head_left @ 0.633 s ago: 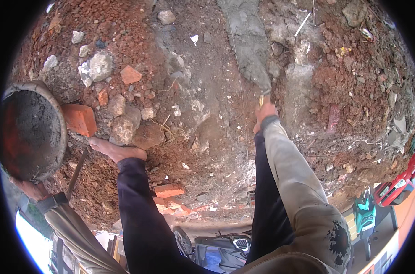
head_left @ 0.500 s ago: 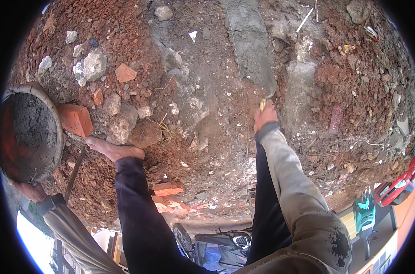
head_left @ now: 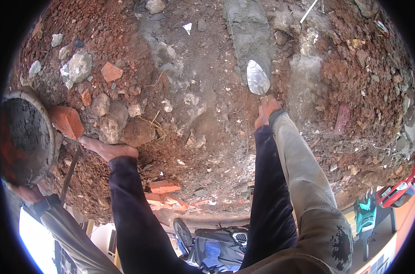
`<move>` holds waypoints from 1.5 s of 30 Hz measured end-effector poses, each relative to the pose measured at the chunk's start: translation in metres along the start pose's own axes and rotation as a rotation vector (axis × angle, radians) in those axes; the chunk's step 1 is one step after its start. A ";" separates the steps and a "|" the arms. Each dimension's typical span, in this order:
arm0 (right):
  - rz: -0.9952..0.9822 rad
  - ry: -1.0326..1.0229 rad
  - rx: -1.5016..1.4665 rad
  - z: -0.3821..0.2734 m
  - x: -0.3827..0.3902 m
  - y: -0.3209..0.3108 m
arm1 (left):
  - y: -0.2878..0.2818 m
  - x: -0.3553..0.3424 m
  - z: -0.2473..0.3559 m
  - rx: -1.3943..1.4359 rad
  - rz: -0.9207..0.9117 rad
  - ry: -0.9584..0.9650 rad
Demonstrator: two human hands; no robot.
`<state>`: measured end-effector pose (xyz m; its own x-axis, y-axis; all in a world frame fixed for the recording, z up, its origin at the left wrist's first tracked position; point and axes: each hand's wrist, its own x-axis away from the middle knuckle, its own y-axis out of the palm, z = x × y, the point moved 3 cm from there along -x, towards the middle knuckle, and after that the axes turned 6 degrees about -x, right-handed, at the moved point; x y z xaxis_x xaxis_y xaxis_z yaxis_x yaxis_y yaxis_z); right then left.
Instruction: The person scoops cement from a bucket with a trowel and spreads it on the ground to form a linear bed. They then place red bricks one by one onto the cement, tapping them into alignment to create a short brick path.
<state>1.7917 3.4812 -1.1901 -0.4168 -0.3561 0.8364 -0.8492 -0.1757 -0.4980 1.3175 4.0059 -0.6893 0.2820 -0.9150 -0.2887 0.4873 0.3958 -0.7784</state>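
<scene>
My right hand (head_left: 270, 106) is closed round the handle of a trowel (head_left: 257, 78); the handle is mostly hidden. The trowel's bright blade lies over the near end of a strip of wet grey mortar (head_left: 247, 27). A thin string (head_left: 235, 45) runs along the strip's left side. At the far left, my left hand (head_left: 28, 194) grips the near rim of a round bucket (head_left: 50, 132), its fingers partly hidden. Grey mortar (head_left: 27, 137) coats the bucket's inside. Touching the bucket's right side is a red brick (head_left: 67, 121), just beyond my bare left foot (head_left: 109, 148).
Loose reddish soil and several stones (head_left: 79, 66) lie on the left. Broken bricks (head_left: 165, 186) sit between my legs. Another soil bank (head_left: 372, 86) rises on the right. Parked motorbikes (head_left: 221, 244) and a red vehicle (head_left: 399, 187) stand at the picture's lower edge.
The trowel blade has turned from edge-on to showing its bright flat face and shifted slightly left over the mortar's near end. My left hand stays at the bucket.
</scene>
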 end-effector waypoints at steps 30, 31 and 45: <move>-0.014 -0.001 0.042 0.034 0.038 0.000 | 0.010 -0.009 -0.006 -0.055 -0.005 0.104; 0.005 0.026 0.025 0.040 0.037 0.004 | 0.013 -0.008 -0.006 -0.054 -0.007 0.107; -0.108 -0.059 0.113 0.036 0.030 0.015 | 0.034 0.011 -0.013 -0.048 -0.014 0.061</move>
<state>1.7782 3.4346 -1.1803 -0.3025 -0.3823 0.8731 -0.8446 -0.3169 -0.4314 1.3261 4.0079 -0.7265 0.2237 -0.9240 -0.3100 0.4502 0.3801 -0.8080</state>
